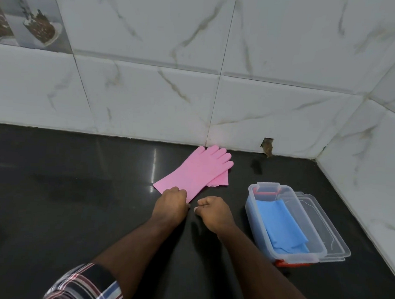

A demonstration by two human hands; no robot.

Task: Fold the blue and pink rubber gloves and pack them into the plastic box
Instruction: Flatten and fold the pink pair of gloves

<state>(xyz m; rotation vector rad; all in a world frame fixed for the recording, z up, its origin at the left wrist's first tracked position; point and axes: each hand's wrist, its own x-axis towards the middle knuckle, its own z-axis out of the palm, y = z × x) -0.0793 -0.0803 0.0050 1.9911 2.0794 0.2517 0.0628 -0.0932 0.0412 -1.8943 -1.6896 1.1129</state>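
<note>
Two pink rubber gloves lie stacked on the black counter, fingers pointing at the back wall; the lower one peeks out at the right. My left hand grips the near cuff edge of the top pink glove. Just right of it, my right hand has its fingers curled and sits off the cuff's corner, holding nothing that I can see. The clear plastic box stands to the right, with folded blue gloves inside it.
The box's clear lid lies against its right side. A tiled wall runs along the back and right of the black counter. A small hole in the wall sits near the corner.
</note>
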